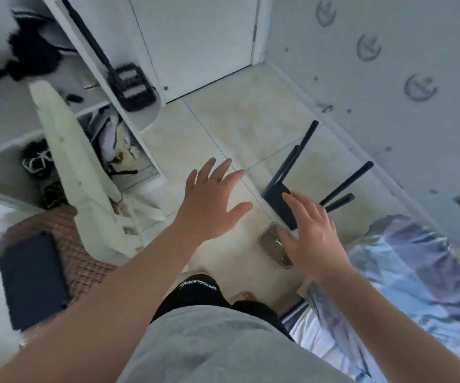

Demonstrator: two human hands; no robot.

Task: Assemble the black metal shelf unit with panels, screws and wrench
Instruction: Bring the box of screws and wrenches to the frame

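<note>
Two hands are in view, both empty. The left hand (212, 200) is spread flat with its fingers apart, in the air above pale floor tiles (237, 120) to the left of the black shelf unit (276, 197). The right hand (312, 233) is open with straight fingers and lies across the unit's near edge in this view; whether it touches cannot be told. The unit itself lies on the tiles with four round legs (346, 182) pointing away towards the wall (389, 78). Just on the near side of the unit is a clear packet (271, 243) with small hardware inside, too blurred to sort and partly covered by the right hand's fingers. Well to the left of the unit a white foam packing piece (68, 161) leans against an open white cabinet (90, 51) holding shoes and dark items. Near-left of the unit is a brown quilted mat (85, 261) with a dark flat pad (29, 277) on it. Near-right of the unit is blue and white bedding (417, 272). Beyond the unit stands a white door (195, 37).
</note>
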